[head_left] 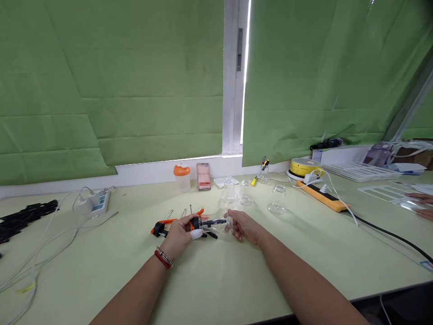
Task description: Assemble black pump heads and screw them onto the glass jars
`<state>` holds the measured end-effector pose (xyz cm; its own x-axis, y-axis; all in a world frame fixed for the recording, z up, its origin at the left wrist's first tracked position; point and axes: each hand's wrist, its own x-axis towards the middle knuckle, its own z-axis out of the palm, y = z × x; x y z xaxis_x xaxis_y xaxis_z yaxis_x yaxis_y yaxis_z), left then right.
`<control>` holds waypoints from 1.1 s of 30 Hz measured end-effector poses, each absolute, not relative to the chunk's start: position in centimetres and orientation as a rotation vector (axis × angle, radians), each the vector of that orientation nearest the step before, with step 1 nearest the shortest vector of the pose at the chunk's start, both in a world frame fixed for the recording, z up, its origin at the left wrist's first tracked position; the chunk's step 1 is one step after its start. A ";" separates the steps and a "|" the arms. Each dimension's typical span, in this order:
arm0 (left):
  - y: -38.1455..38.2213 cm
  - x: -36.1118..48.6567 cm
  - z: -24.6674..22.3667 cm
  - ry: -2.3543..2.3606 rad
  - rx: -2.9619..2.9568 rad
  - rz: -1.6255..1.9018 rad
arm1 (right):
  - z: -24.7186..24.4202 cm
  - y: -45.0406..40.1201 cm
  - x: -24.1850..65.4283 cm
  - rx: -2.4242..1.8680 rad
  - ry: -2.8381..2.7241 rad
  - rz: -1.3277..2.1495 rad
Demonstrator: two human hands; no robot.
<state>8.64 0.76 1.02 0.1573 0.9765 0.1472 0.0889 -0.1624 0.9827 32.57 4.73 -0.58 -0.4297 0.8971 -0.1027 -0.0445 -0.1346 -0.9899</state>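
Observation:
My left hand [181, 234], with white tape on one finger, is closed on a black-and-orange cap [195, 223]. A dark stem [214, 222] runs from this cap into a clear glass bottle [221, 230] lying sideways. My right hand [244, 225] is closed round the bottle's right end, fingers curled on the glass. Behind and beside my left hand lie several orange-and-black pieces with metal rods [168, 215] and another black cap [158, 229]. Further back stand three clear glasses [228, 192], [245, 193], [278, 201], wide rims down.
An orange-lidded cup [181, 178] and a propped phone [203, 176] stand at the back. Right of them are an orange power strip [321, 196] and a yellow round case [302, 167]. White cables [72, 225] cover the left. Another person's hands [422, 205] show at the right edge.

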 end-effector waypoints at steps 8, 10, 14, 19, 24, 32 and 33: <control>0.7 8.7 1.0 1.074 1.485 1.190 | -0.6 4.8 32.6 -1.013 -1.370 1.706; 0.8 8.6 0.7 1.059 1.495 1.188 | -0.7 4.8 32.7 -1.001 -1.368 1.716; 1.0 8.4 0.4 1.024 1.513 1.188 | -0.8 4.7 32.7 -0.993 -1.362 1.721; 0.9 8.5 0.6 1.008 1.527 1.174 | -0.7 4.7 32.7 -1.012 -1.353 1.736; 0.8 8.5 0.7 1.022 1.534 1.158 | -0.9 4.9 32.7 -1.013 -1.331 1.770; 0.2 10.0 1.0 0.923 1.476 1.440 | -0.5 3.8 31.3 -0.827 -1.203 1.881; 0.1 10.4 1.1 0.887 1.454 1.493 | -0.4 3.5 30.9 -0.756 -1.205 1.899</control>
<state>10.40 0.07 1.08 0.0357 0.9188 0.3932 -0.0942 -0.3886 0.9166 30.88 3.47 -0.39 -0.5439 0.8349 -0.0848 -0.2789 -0.2751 -0.9201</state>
